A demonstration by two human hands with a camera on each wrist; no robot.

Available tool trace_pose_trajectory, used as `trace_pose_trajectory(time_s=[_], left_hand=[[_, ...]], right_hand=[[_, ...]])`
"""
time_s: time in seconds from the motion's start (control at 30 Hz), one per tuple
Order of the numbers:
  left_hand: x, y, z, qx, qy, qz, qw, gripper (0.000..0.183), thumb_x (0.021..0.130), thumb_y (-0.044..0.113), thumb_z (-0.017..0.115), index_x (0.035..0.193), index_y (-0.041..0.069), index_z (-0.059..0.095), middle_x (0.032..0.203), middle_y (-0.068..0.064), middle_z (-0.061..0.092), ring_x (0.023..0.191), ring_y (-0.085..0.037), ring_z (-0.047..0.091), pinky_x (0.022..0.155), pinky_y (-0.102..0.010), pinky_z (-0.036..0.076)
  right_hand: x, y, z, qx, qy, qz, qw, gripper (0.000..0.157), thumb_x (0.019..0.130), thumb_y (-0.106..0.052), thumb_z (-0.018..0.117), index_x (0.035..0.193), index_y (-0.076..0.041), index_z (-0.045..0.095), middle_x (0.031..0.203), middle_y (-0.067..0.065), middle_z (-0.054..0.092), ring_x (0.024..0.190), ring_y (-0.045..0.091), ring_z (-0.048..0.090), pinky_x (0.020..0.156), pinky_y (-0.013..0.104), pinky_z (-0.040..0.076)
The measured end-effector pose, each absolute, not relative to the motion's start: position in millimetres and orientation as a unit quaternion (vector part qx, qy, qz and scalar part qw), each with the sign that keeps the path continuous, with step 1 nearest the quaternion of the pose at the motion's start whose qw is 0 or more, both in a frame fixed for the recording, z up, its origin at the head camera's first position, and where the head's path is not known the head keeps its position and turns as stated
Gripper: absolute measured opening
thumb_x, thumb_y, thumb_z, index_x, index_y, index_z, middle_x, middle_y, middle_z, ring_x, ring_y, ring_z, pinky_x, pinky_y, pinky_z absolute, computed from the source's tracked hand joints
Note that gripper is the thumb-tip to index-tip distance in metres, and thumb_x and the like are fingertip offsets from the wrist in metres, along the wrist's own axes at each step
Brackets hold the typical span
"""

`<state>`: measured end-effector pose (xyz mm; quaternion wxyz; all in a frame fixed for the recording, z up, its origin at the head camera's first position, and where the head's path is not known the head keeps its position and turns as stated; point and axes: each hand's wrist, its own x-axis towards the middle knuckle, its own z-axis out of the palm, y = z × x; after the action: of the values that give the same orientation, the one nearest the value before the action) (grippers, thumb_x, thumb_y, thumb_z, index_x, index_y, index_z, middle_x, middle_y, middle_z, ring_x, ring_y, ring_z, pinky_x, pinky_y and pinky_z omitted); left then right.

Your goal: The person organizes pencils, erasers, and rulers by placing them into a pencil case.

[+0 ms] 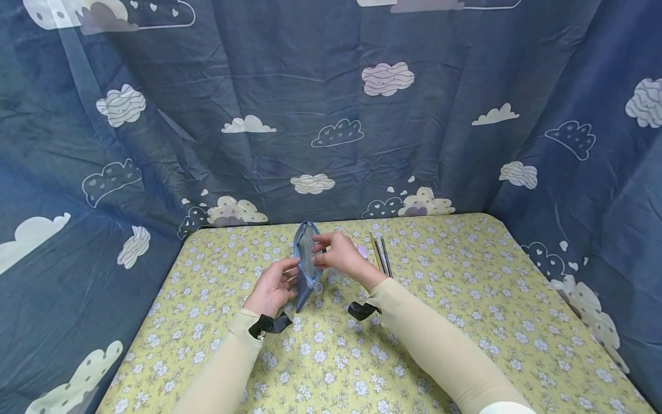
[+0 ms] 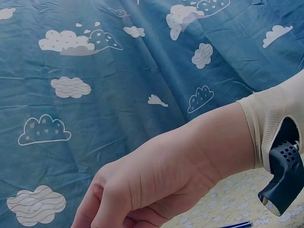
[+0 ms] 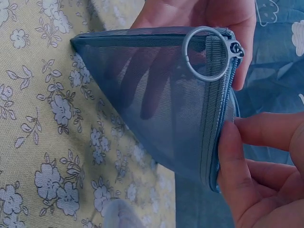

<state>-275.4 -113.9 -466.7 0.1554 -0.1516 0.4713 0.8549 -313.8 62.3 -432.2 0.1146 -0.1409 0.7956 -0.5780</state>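
Observation:
A blue mesh zipper pouch (image 1: 308,253) stands tilted between both hands with its mouth spread open. In the right wrist view the see-through mesh side (image 3: 156,95) and a round zipper-pull ring (image 3: 206,53) face the camera. The left hand (image 1: 274,287) holds the pouch from the left; some of its fingers (image 3: 154,85) show through the mesh. With thumb and finger, the right hand (image 3: 266,175) pinches the zipper edge on the opposite side. In the left wrist view the right hand (image 2: 152,175) appears from the side, its fingertips cut off by the frame.
Several slim pens and pencils (image 1: 381,256) lie just beyond the right wrist, beside a small light-purple item (image 1: 362,251). A pale, blurred object (image 3: 121,214) appears low in the right wrist view. The flowered tablecloth (image 1: 465,276) meets cloud-printed blue curtains (image 1: 331,103) behind and at the sides.

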Motion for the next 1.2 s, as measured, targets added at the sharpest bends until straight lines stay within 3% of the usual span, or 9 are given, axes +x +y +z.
trace_pose_trajectory(time_s=[0.23, 0.4, 0.7, 1.2], left_hand=[[-268.6, -111.5, -456.0, -0.178, 0.469, 0.85, 0.163, 0.05, 0.079, 0.023, 0.069, 0.121, 0.011, 0.046, 0.13, -0.019, 0.036, 0.117, -0.035, 0.036, 0.091, -0.057, 0.026], [-265.0, -112.2, -449.9, -0.176, 0.465, 0.851, 0.168, 0.048, 0.077, 0.024, 0.07, 0.117, 0.012, 0.047, 0.129, -0.018, 0.036, 0.115, -0.036, 0.038, 0.083, -0.057, 0.03], [-267.5, -115.9, -450.2, -0.166, 0.454, 0.856, 0.185, 0.062, 0.079, 0.025, 0.069, 0.131, 0.011, 0.038, 0.131, -0.018, 0.033, 0.118, -0.038, 0.034, 0.085, -0.069, 0.018], [-265.2, -117.1, -449.7, -0.181, 0.441, 0.862, 0.173, 0.065, 0.076, 0.022, 0.071, 0.128, 0.008, 0.035, 0.138, -0.019, 0.026, 0.13, -0.042, 0.014, 0.089, -0.073, 0.007]], right_hand=[[-311.7, 61.0, -430.5, -0.149, 0.803, -0.568, 0.104, 0.06, 0.073, 0.005, 0.068, 0.128, -0.006, 0.05, 0.105, 0.02, 0.06, 0.071, 0.022, 0.065, 0.062, 0.03, 0.052], [-313.6, 57.7, -429.1, -0.151, 0.807, -0.562, 0.097, 0.061, 0.073, 0.003, 0.068, 0.13, -0.003, 0.048, 0.105, 0.017, 0.061, 0.07, 0.019, 0.065, 0.061, 0.029, 0.052], [-316.2, 54.2, -431.2, -0.147, 0.808, -0.563, 0.096, 0.061, 0.072, 0.004, 0.069, 0.129, -0.003, 0.048, 0.104, 0.017, 0.06, 0.069, 0.019, 0.065, 0.061, 0.028, 0.052], [-315.9, 60.3, -428.0, -0.14, 0.81, -0.562, 0.09, 0.056, 0.076, -0.003, 0.069, 0.127, -0.016, 0.051, 0.107, 0.009, 0.059, 0.076, 0.023, 0.065, 0.065, 0.034, 0.052]])
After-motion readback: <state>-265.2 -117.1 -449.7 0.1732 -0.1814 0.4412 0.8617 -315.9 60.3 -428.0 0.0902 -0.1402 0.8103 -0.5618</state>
